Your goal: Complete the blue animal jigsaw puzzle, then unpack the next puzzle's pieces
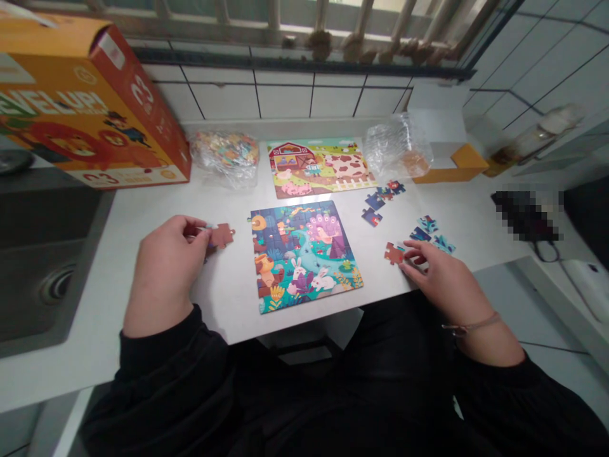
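Observation:
A colourful jigsaw puzzle (304, 257) with rabbits and a peacock lies nearly assembled on the white counter (228, 298). My left hand (166, 270) is to its left, fingers closed on a brown puzzle piece (222, 235). My right hand (440, 279) rests to the right of the puzzle, its fingertips touching a reddish-brown piece (394, 253) lying on the counter. Loose blue pieces (431, 235) lie just beyond that hand, and more loose pieces (380, 202) lie nearer the puzzle's top right corner.
A finished farm puzzle (318, 166) lies behind. Beside it are a plastic bag of pieces (226, 154) and an emptier plastic bag (397, 149). A large orange box (90, 101) stands at back left, above a sink (42, 266). A small yellow box (464, 164) sits at right.

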`<state>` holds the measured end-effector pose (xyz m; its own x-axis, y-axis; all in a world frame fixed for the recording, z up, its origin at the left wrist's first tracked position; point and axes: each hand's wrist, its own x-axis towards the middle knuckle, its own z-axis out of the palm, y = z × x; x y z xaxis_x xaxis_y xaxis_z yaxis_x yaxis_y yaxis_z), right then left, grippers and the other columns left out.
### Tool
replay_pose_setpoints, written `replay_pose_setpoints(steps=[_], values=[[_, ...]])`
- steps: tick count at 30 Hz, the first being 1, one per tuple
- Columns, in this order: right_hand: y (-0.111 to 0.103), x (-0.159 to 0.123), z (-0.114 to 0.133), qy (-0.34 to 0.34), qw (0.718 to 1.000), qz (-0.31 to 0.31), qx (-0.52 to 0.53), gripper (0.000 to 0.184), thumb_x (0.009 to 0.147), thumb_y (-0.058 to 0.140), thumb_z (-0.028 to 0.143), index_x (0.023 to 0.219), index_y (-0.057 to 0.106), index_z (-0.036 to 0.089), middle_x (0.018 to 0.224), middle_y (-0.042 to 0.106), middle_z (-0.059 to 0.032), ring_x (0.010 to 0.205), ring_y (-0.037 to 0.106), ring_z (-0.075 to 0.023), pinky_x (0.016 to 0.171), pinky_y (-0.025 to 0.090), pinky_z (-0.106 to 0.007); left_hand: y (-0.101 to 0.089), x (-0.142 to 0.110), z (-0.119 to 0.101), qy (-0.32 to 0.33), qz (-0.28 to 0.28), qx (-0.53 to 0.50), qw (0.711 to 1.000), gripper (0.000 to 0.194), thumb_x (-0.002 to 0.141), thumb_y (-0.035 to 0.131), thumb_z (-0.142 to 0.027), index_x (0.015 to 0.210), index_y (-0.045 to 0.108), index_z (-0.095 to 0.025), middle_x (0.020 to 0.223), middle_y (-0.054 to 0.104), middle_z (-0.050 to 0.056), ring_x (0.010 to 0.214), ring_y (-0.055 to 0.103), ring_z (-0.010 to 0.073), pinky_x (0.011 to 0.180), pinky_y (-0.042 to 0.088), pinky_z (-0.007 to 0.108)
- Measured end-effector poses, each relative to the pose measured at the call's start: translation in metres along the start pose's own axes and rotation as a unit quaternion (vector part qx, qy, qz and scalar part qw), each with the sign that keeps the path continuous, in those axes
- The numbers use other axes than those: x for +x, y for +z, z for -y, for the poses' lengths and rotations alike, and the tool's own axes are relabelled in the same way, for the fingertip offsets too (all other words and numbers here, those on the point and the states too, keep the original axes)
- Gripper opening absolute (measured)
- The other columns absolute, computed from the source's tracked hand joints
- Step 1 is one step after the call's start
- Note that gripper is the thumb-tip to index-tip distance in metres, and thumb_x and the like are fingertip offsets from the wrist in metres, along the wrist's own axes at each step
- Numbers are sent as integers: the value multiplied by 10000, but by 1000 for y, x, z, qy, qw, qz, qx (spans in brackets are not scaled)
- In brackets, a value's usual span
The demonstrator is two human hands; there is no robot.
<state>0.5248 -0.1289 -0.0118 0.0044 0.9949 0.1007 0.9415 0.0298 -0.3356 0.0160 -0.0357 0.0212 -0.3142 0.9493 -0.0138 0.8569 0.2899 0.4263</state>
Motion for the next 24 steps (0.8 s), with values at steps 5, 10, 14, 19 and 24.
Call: replay_pose_setpoints(steps=[5,10,14,19,24], values=[[1,3,-2,27,1000,1,14,528,1022,656,605,1342,711,188,1042,836,-160,778,768,-307,713,628,-453,-1,-2,-2,-17,16,-21,1000,225,974,692,-351,1156,752,-233,993,828,77,880,777,286,825,575,397],[1,6,9,16,999,-3,35,513,999,683,645,1284,666,219,1022,821,-145,753,754,-292,695,626,-441,-2,-4,-2,-6,7,-22,1000,250,986,681,-387,1190,733,-254,1091,840,95,930,800,311,897,601,444],[1,19,44,-65,996,-15,60,412,1017,722,517,1302,641,231,1046,811,-124,836,762,-281,776,649,-426,-2,-5,-5,35,-9,-9,999,231,984,669,-397,1134,745,-238,1134,832,126,976,791,325,953,606,474],[18,59,121,-283,946,35,153,360,1030,717,258,1379,628,246,1154,810,-93,970,782,-254,897,657,-407,-2,-7,-9,114,36,-66,991,205,991,665,-419,1066,779,-266,1130,862,81,937,783,279,933,599,419],[64,109,194,-430,883,90,168,321,1061,647,116,1367,650,211,1238,798,-112,1136,748,-274,1021,604,-432,2,-9,-7,181,110,-88,973,247,991,661,-456,1060,806,-269,1092,871,77,925,775,283,865,578,402]])
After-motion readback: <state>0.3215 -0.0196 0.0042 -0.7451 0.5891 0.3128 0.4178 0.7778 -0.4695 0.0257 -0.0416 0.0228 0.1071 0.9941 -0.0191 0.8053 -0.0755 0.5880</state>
